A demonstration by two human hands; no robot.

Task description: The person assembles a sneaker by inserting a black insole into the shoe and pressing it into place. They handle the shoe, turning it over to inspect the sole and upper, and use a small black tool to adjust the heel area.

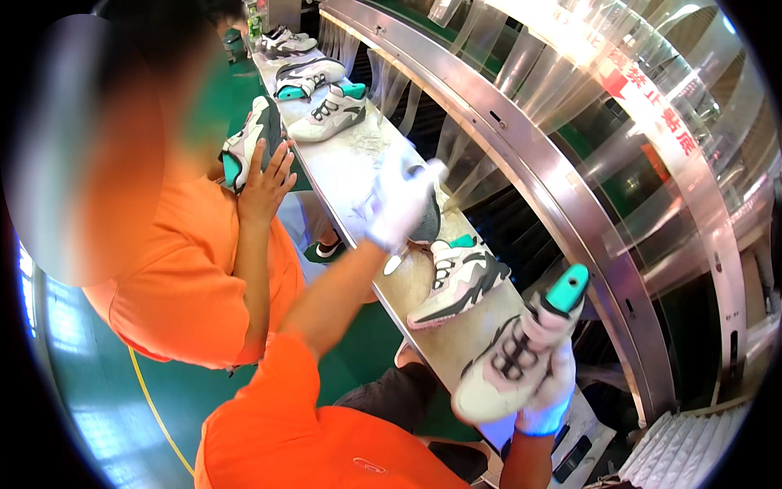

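Note:
My right hand [556, 389], in a white glove, is closed around a pale sneaker [501, 376] with dark laces. A turquoise shoe last [567, 288] sticks up from its opening. My left hand [401, 202], also gloved in white, reaches over the bench and is smeared by motion. Right beside it is a dark grey shoe-like piece [427, 218], partly hidden; whether the fingers grip it does not show. Between my hands a white, pink and grey sneaker [458, 281] with a turquoise last stands on the narrow bench [407, 303].
Several more sneakers [330, 112] stand along the bench's far end. At my left a co-worker in orange [191, 261] holds another sneaker [251, 140]. A metal machine frame [521, 155] with clear plastic strips [481, 175] runs along the right. A phone [573, 459] lies low right.

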